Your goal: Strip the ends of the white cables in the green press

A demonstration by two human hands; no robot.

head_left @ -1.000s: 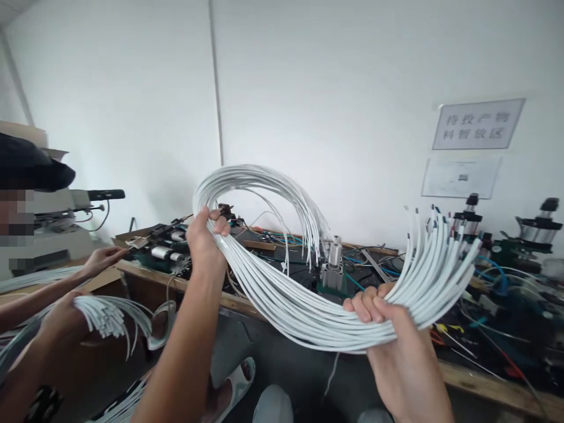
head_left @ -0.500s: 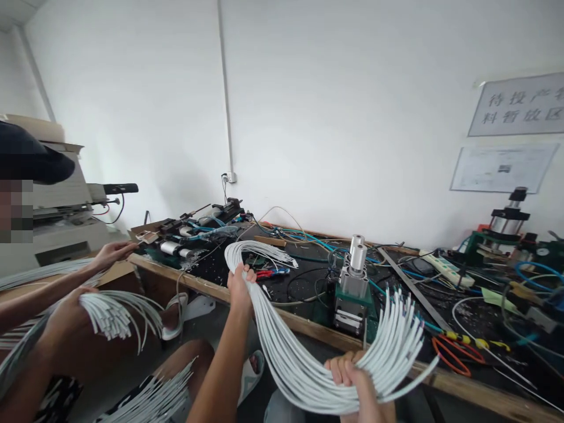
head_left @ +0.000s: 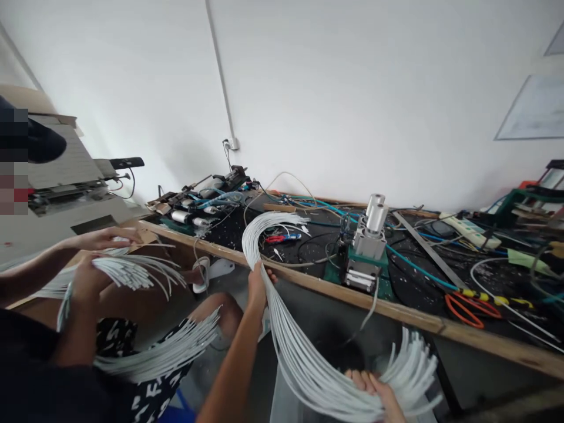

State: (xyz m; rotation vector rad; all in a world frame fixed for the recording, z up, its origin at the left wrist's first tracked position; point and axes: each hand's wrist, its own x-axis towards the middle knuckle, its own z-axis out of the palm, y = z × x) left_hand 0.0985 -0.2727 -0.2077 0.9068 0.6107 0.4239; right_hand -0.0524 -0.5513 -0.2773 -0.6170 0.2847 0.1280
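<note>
A thick bundle of white cables [head_left: 304, 358] hangs in a sagging curve between my two hands. My left hand [head_left: 259, 288] is closed round it near the bench edge, and the far end curls over above the bench top. Lower down at the right, my right hand [head_left: 374, 389] grips the same bundle close to its other end, where the loose tips fan out and point upward. Beside me on the left, a co-worker's hand [head_left: 90, 276] holds another bunch of white cables [head_left: 127, 270]. More white cables [head_left: 163, 355] lie across that person's lap.
A dark workbench with a wooden edge [head_left: 317, 282] runs across. On it stand a metal press with cylinders [head_left: 369, 241], red-and-blue pliers [head_left: 282, 238], orange-handled scissors [head_left: 471, 308], a metal ruler [head_left: 427, 252] and a power strip [head_left: 469, 229]. A cardboard box [head_left: 145, 236] sits at left.
My right hand and its cable end have moved lower and away from the bench edge. The view has shifted downward. The co-worker's hands and cable bunch have come closer together.
</note>
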